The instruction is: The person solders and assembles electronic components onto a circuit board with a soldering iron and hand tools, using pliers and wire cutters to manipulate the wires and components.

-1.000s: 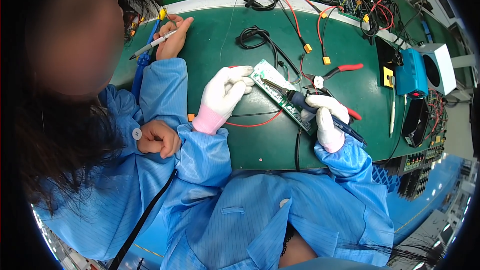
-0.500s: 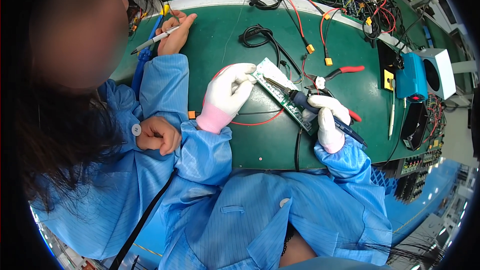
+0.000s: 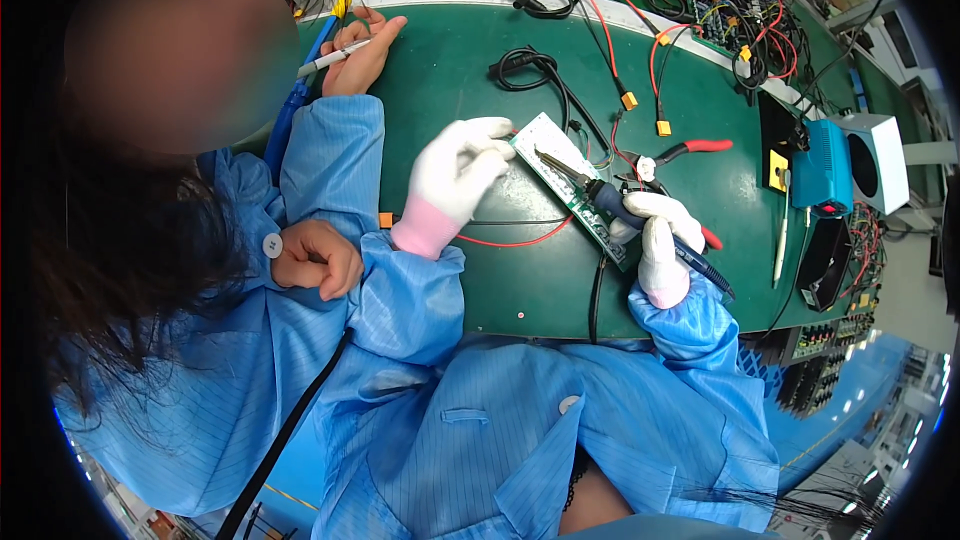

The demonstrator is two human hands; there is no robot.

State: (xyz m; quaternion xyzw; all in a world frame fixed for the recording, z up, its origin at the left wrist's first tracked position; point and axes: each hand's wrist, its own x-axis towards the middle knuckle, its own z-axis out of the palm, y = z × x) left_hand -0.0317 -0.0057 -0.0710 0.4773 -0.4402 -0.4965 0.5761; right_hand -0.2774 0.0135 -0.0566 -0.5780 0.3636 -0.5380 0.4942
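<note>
My right hand (image 3: 662, 230), in a white glove with a pink cuff, is closed round a dark blue soldering iron (image 3: 608, 198). The iron's metal tip points up and left over a long narrow circuit board (image 3: 560, 175), which lies slantwise before me. I cannot tell whether the tip touches it. Close to the board's far left corner, my gloved left hand (image 3: 452, 175) has its thumb and forefinger bent toward each other. Anything between those fingertips is too small to make out. Red-handled pliers (image 3: 705, 146) lie partly behind the board and my right hand.
A co-worker at my left holds a white pen (image 3: 335, 58). Black cable (image 3: 535, 70) and red wires with yellow connectors (image 3: 628, 100) lie beyond the board. At right stand a teal box-shaped device (image 3: 825, 165) and a white tool (image 3: 782, 230). Boards and wires crowd the far bench.
The view has shifted slightly. My left fingers sit a little farther from the board's edge; the iron stays over the board. The co-worker's head and pen have moved.
</note>
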